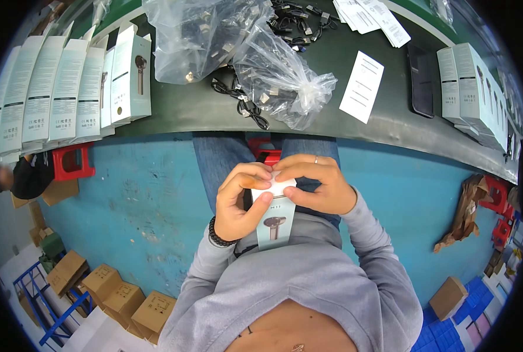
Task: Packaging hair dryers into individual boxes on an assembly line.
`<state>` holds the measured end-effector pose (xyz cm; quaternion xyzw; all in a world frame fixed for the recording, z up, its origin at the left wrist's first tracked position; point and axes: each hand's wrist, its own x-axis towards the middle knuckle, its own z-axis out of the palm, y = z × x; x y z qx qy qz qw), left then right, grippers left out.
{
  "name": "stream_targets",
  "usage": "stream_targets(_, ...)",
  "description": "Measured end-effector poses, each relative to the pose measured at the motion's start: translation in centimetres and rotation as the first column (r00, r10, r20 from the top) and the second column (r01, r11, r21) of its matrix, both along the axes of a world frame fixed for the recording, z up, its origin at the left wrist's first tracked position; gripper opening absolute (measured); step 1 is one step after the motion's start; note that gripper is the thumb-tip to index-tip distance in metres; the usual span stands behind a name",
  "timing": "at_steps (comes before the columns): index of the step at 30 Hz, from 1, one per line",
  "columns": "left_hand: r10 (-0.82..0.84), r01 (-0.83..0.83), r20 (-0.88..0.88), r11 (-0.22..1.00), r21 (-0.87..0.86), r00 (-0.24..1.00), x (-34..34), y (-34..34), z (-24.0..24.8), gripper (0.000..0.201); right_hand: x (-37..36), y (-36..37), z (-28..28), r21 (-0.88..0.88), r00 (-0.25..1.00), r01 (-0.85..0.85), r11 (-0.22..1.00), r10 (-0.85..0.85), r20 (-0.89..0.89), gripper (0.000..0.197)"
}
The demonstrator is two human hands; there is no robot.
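Observation:
Close to my lap I hold a small pale-blue product box [274, 226] upright, its printed front showing a dark device with a round head and short stem. My left hand [240, 202] is closed around its upper left side, the thumb near the top edge. At the white top end [275, 185] the fingers and thumb of my right hand [319, 185] press in from the right, closed on the box. Fingers of both hands meet there and partly hide the top, so I cannot tell whether the flap is fully tucked in.
On the dark green table [179, 108] stand a row of similar boxes [62, 88] at left and more boxes [473, 88] at right. Between them lie clear plastic bags [291, 82], black cables [241, 97], a paper slip [362, 87] and a black phone-like slab [421, 81]. Cartons [120, 299] sit on the floor.

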<state>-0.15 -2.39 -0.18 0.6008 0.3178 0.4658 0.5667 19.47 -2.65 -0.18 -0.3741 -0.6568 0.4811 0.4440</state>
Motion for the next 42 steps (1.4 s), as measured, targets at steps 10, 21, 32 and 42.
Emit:
stream_targets(10,-0.100,0.100,-0.007,0.984,0.151,0.995,-0.1,0.1,-1.6,0.013,1.3,-0.9,-0.8,-0.002,1.000,-0.021,1.000,0.021,-0.020,0.025)
stream_targets(21,-0.094,0.114,-0.098,0.969,0.220,0.991,0.2,0.5,-1.7,0.018,1.0,-3.1,-2.2,0.248,0.968,0.004,0.969,-0.066,0.243,0.047)
stream_targets(32,0.401,-0.429,0.153,0.826,0.366,0.903,7.5,3.6,6.0,0.019,1.1,-6.1,2.2,0.417,0.841,0.310,0.854,-0.451,0.299,0.072)
stream_targets(42,-0.007,-0.025,0.089,0.936,0.351,0.996,6.0,3.8,4.3,0.055,25.1,-6.4,12.5,0.784,0.146,0.605,0.136,-0.988,0.059,0.059)
